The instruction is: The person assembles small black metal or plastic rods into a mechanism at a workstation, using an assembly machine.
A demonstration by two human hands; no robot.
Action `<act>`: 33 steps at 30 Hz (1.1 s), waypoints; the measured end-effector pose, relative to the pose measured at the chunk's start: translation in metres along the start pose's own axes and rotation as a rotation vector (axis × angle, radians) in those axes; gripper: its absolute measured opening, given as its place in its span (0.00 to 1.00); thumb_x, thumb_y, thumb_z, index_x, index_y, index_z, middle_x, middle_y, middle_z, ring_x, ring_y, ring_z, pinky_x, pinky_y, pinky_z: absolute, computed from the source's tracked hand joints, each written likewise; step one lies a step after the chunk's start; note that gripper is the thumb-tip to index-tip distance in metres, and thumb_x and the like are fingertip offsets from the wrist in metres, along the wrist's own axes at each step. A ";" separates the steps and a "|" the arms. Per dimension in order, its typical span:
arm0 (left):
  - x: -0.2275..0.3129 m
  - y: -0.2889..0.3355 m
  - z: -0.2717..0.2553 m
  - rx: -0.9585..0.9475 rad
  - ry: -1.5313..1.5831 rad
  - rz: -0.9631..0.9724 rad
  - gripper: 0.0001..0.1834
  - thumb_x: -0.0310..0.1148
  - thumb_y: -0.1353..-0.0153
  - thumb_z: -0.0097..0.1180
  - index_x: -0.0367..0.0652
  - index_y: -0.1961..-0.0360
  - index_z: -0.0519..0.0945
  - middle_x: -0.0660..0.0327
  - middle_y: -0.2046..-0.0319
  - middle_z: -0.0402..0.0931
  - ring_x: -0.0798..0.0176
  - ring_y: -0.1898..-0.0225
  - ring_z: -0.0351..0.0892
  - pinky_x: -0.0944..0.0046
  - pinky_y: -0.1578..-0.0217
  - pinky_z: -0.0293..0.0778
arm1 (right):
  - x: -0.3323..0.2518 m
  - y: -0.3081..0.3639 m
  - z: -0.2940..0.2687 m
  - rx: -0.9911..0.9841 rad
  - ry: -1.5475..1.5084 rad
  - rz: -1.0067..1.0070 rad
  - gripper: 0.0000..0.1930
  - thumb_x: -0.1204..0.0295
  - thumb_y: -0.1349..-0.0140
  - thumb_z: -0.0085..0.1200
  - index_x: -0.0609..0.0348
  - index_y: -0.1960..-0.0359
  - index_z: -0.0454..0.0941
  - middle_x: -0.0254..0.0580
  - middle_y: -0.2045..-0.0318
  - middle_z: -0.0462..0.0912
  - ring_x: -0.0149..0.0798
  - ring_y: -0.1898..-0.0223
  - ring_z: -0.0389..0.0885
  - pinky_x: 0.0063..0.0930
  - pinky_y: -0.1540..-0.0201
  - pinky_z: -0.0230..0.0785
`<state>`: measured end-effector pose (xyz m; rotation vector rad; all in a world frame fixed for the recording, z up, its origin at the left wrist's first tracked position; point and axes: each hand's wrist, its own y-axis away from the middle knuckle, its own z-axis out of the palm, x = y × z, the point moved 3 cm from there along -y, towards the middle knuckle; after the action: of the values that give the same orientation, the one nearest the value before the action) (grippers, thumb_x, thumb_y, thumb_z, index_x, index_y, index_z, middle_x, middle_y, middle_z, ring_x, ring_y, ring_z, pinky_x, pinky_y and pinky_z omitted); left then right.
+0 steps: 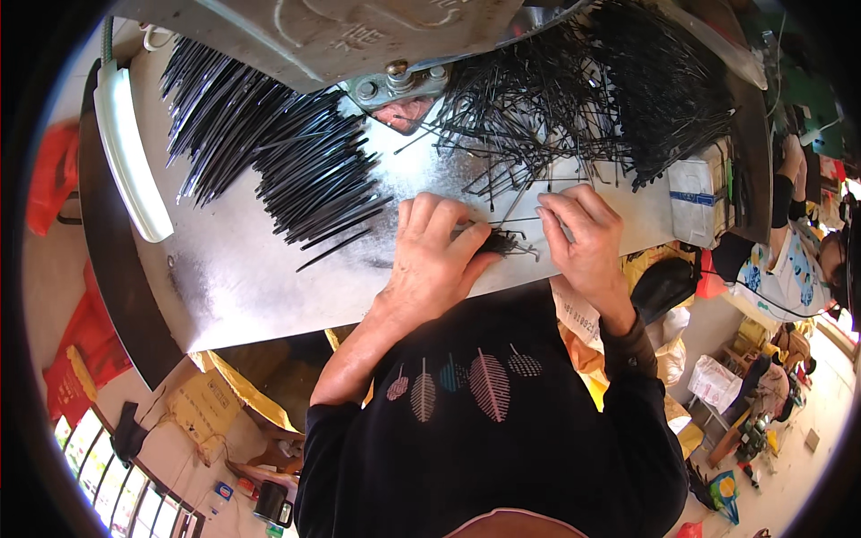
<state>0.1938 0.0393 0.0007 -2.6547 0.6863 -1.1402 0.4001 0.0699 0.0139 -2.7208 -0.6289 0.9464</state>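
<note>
Close to the near edge of the metal tabletop [251, 278], my left hand [435, 251] is closed around a small bundle of thin black rods [504, 240]. Their bent ends stick out to the right of my fingers. My right hand [583, 231] pinches the tip of a single thin black rod [516, 221], which runs across to my left hand. The left fingers hide much of the bundle. To the left lie long rows of straight black rods [314, 184], while a tangled heap of bent black rods [529, 117] spreads beyond my hands.
Above the table hangs a heavy metal machine part [386, 36] with a bolted block [399, 85]. A lit white tube lamp [133, 161] stands at left. At right are a dense rod pile [668, 99], a white block with a blue band [695, 197] and another person [780, 260].
</note>
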 end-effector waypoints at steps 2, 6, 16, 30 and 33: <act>-0.001 0.000 0.001 -0.001 0.017 0.001 0.22 0.35 0.61 0.77 0.44 0.61 0.85 0.59 0.60 0.72 0.51 0.57 0.70 0.50 0.58 0.65 | 0.000 0.002 -0.001 -0.010 -0.006 0.037 0.07 0.78 0.46 0.66 0.57 0.65 0.83 0.38 0.72 0.78 0.45 0.72 0.79 0.37 0.69 0.72; 0.000 -0.001 0.000 0.003 0.016 0.019 0.22 0.35 0.61 0.77 0.44 0.63 0.85 0.59 0.60 0.72 0.51 0.57 0.70 0.50 0.58 0.65 | -0.009 -0.001 0.010 0.013 -0.033 -0.012 0.07 0.76 0.46 0.68 0.56 0.67 0.82 0.37 0.73 0.78 0.45 0.73 0.79 0.37 0.70 0.71; -0.002 0.000 0.001 -0.012 0.025 0.020 0.16 0.35 0.58 0.75 0.46 0.67 0.84 0.60 0.60 0.73 0.51 0.55 0.70 0.51 0.56 0.63 | -0.011 0.000 0.020 0.041 0.046 0.247 0.07 0.73 0.47 0.68 0.53 0.73 0.80 0.36 0.77 0.80 0.45 0.78 0.80 0.38 0.75 0.69; 0.005 -0.001 0.002 -0.040 -0.098 0.057 0.21 0.36 0.54 0.73 0.49 0.55 0.85 0.63 0.60 0.70 0.54 0.55 0.69 0.51 0.54 0.63 | 0.003 -0.008 0.008 -0.044 -0.058 0.296 0.06 0.76 0.47 0.64 0.56 0.75 0.78 0.37 0.78 0.81 0.43 0.78 0.81 0.36 0.75 0.70; 0.004 0.000 0.004 -0.013 -0.079 0.070 0.21 0.36 0.54 0.73 0.50 0.56 0.85 0.63 0.60 0.70 0.54 0.55 0.69 0.51 0.54 0.64 | 0.010 -0.009 -0.012 -0.174 -0.069 0.166 0.05 0.82 0.47 0.63 0.61 0.74 0.77 0.37 0.78 0.78 0.31 0.82 0.77 0.26 0.77 0.68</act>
<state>0.1984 0.0374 0.0006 -2.6478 0.7682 -1.0101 0.4119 0.0819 0.0211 -2.9429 -0.5267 1.0748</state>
